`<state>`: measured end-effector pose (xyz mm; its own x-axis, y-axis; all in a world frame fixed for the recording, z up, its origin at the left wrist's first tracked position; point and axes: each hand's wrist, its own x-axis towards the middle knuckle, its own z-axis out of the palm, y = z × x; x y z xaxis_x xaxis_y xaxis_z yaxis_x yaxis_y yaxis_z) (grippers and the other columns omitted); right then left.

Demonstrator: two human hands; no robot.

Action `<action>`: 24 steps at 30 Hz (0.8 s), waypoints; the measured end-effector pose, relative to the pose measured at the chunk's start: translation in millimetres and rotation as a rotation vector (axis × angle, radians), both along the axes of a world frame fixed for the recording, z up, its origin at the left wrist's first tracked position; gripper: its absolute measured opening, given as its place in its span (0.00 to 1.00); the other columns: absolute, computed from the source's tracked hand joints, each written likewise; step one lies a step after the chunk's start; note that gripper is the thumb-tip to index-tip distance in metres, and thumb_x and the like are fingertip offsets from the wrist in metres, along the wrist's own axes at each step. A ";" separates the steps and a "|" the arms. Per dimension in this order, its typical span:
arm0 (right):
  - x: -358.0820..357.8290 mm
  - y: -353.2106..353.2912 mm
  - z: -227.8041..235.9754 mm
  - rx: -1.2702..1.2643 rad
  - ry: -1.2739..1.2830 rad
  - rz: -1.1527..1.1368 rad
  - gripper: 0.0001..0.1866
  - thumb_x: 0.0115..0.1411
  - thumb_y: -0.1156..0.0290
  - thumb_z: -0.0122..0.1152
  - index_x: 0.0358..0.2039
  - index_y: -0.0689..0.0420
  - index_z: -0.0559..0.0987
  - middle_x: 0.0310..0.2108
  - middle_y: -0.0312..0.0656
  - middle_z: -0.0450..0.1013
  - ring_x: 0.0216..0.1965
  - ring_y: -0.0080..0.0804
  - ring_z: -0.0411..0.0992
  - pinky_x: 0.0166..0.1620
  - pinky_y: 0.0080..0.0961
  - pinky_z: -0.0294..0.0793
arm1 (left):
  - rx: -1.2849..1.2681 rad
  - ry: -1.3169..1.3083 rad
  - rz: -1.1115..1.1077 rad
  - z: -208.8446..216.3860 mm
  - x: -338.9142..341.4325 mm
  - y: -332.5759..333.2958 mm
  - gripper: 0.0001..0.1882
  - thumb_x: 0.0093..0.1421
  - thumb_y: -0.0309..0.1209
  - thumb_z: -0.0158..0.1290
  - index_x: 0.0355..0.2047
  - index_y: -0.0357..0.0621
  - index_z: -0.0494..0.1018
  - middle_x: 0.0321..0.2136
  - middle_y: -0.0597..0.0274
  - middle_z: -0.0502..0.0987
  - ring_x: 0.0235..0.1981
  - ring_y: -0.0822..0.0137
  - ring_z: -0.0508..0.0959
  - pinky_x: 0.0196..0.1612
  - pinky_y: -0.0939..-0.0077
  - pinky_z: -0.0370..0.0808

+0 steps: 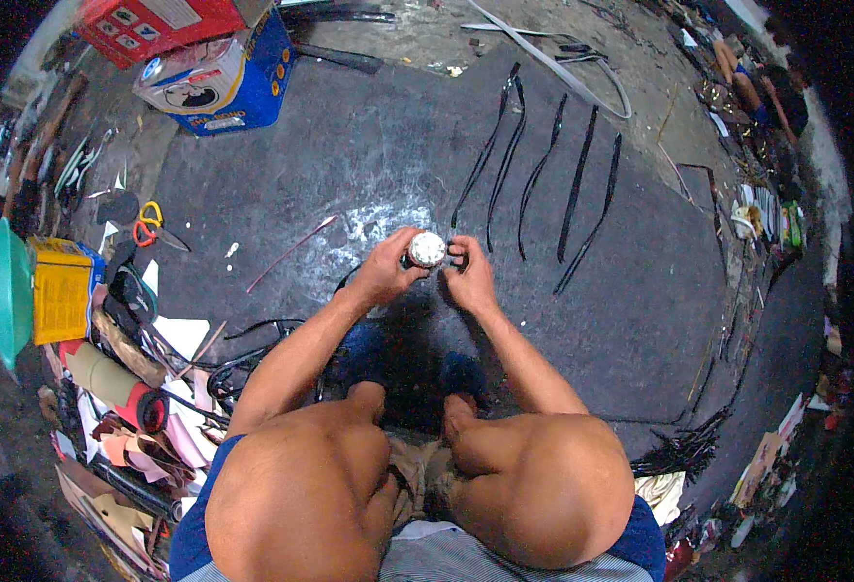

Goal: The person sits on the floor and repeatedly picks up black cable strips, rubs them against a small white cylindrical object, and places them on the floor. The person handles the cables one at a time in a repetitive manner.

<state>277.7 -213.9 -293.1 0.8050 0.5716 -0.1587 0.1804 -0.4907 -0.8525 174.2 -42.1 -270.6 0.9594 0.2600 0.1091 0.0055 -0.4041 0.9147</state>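
Note:
My left hand (387,270) is wrapped around a small round container with a speckled white top (428,250), holding it over the dark mat. Just to the right, my right hand (470,278) has its fingers curled close to the container. Something dark shows between those fingers, too small to name. Beyond my right hand, several thin black strips (578,184) lie side by side on the mat. A whitish smear (376,218) marks the mat past my left hand.
Scissors (151,229) with orange and yellow handles lie at the left. A blue box (242,92) stands far left. A yellow tin (61,291) and a green dish (10,294) are at the left edge, above scraps and a cardboard roll (100,374). Black strands (689,448) lie near right.

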 end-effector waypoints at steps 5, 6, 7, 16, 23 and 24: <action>23.9 1.6 -69.6 -0.081 0.272 -0.158 0.19 0.53 0.79 0.67 0.46 0.59 0.75 0.29 0.41 0.78 0.31 0.33 0.76 0.37 0.29 0.75 | 0.027 -0.019 -0.024 3.7 9.1 -5.5 0.29 0.49 0.24 0.69 0.52 0.37 0.71 0.45 0.47 0.78 0.49 0.44 0.79 0.50 0.59 0.76; 28.1 -4.1 -76.0 -0.068 0.290 -0.181 0.16 0.54 0.80 0.66 0.44 0.60 0.75 0.29 0.40 0.77 0.29 0.29 0.75 0.34 0.27 0.74 | 0.030 -0.035 -0.049 6.4 14.9 -7.9 0.29 0.49 0.24 0.69 0.51 0.37 0.71 0.45 0.47 0.78 0.49 0.44 0.79 0.50 0.59 0.77; 24.9 -2.4 -68.3 -0.020 0.385 -0.228 0.18 0.52 0.80 0.67 0.44 0.59 0.75 0.28 0.40 0.77 0.28 0.30 0.75 0.33 0.29 0.74 | 0.036 -0.035 -0.053 5.0 13.0 -5.8 0.29 0.49 0.24 0.69 0.51 0.37 0.71 0.45 0.47 0.78 0.49 0.44 0.79 0.50 0.58 0.77; 63.1 -67.0 187.7 0.801 0.757 -0.305 0.11 0.60 0.81 0.65 0.35 0.54 0.71 0.31 0.38 0.73 0.33 0.30 0.74 0.36 0.24 0.73 | 0.030 -0.013 -0.031 -2.9 3.1 1.5 0.25 0.51 0.24 0.68 0.49 0.37 0.72 0.44 0.48 0.78 0.48 0.46 0.80 0.49 0.62 0.77; 135.6 -133.3 308.1 1.303 0.642 -0.051 0.13 0.68 0.80 0.57 0.52 0.70 0.73 0.37 0.45 0.74 0.31 0.25 0.66 0.40 0.26 0.73 | 0.105 0.031 -0.018 -19.0 -2.0 6.7 0.32 0.49 0.24 0.68 0.55 0.38 0.70 0.51 0.46 0.77 0.53 0.45 0.78 0.55 0.60 0.75; 154.6 -139.2 323.9 1.239 0.448 -0.135 0.13 0.68 0.79 0.58 0.51 0.69 0.74 0.39 0.46 0.75 0.35 0.27 0.70 0.42 0.30 0.74 | 0.101 0.034 -0.033 -15.8 1.6 3.5 0.35 0.49 0.25 0.69 0.57 0.38 0.69 0.53 0.45 0.76 0.55 0.45 0.76 0.57 0.59 0.74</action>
